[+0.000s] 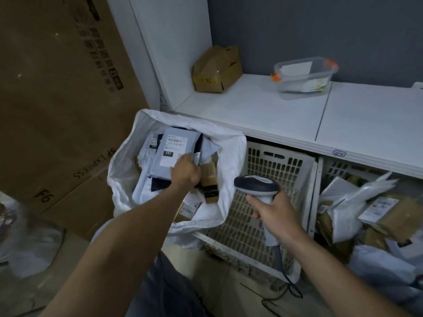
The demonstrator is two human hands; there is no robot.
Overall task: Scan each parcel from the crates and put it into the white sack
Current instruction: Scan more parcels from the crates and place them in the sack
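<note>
The white sack (231, 156) stands open at centre left, holding several parcels. On top lies a grey flat parcel (169, 145) with a white label marked 231. My left hand (185, 171) reaches into the sack and holds this parcel at its lower right edge, fingers curled on it. My right hand (272, 213) grips the handle of a grey barcode scanner (256, 186), its head pointing left toward the sack. An empty white crate (281, 170) leans beside the sack. A second crate (334, 170) at the right holds several parcels (375, 209), white bags and brown boxes.
A white shelf top (263, 108) runs above the crates, carrying a small cardboard box (217, 69) and a clear plastic container (304, 74). Large cardboard cartons (57, 99) stand at the left. The scanner's cable (286, 287) trails on the floor.
</note>
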